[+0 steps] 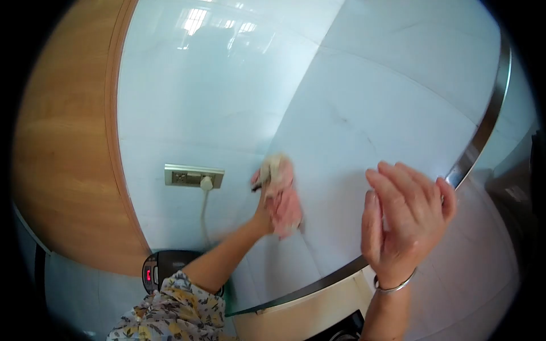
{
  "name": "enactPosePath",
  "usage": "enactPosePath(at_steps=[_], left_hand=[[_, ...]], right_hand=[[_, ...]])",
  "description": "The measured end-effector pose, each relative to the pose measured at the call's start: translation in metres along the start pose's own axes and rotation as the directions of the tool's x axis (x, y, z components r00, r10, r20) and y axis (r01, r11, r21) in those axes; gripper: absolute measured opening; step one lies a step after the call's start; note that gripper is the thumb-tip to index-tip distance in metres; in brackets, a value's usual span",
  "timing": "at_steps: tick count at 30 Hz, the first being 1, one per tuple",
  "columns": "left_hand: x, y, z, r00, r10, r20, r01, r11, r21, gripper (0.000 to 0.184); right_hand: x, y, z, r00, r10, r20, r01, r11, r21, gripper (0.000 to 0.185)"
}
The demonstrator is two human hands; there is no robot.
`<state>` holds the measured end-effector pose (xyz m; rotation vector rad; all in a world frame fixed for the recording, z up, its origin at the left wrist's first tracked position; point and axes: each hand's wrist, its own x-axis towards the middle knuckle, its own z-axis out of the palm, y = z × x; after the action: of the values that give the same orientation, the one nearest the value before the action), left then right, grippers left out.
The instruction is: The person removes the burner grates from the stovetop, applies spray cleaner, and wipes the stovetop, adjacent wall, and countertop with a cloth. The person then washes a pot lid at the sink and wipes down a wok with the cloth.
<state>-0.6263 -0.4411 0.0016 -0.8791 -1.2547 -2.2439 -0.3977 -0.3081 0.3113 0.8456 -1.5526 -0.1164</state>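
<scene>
A pink and cream cloth [286, 207] is bunched against the pale tiled wall [352, 113], near the line where two wall faces meet. My left hand [265, 209] is closed on this cloth, which covers most of its fingers; a small dark piece shows at the cloth's left side. My right hand [406, 213] is raised at the right, its back toward me, fingers loosely bent and apart, holding nothing. A silver bracelet [396, 284] circles the right wrist.
Left of the cloth is a wall socket [194, 177] with a white plug and cord. Below it sits a dark appliance [170, 262] with a red display. A wooden panel [68, 136] fills the left side. A metal trim [489, 122] curves along the right.
</scene>
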Motion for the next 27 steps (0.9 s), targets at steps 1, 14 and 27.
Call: enactPosePath(at_steps=[1,14,27], left_hand=[[-0.036,-0.007,0.011,0.995,-0.076,-0.058,0.077,0.997,0.006,0.05],[-0.071,0.114,0.118,0.897,0.299,0.327,-0.441,0.539,0.718,0.075],[-0.087,-0.015,-0.036,0.979,0.201,-0.044,-0.04,0.398,0.917,0.097]], right_hand=[[-0.01,-0.004,0.002,1.0,0.0,0.013,0.0,1.0,-0.007,0.018],[-0.049,-0.022,0.007,0.997,0.009,0.081,-0.014,0.998,0.06,0.024],[-0.048,-0.024,-0.01,0.922,-0.008,0.388,0.111,0.964,-0.243,0.037]])
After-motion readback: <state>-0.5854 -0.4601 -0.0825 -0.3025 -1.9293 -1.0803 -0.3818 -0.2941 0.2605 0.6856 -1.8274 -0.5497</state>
